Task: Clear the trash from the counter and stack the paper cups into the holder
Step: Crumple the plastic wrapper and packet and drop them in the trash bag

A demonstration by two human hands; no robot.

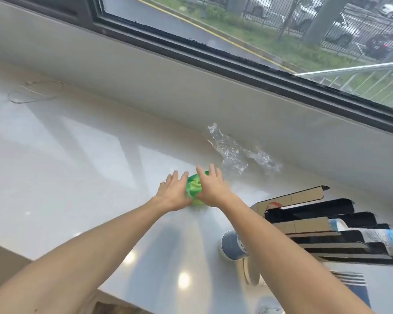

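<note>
Green wrapper (193,189) at frame centre on white tabletop (82,159), pressed between both hands. Left hand (175,193) and right hand (212,189) flank it, fingers straight, spread. Clear plastic film (234,155) just beyond, near wall. Paper cup (233,245) on its side lower right, beside cardboard holder (315,225).
</note>
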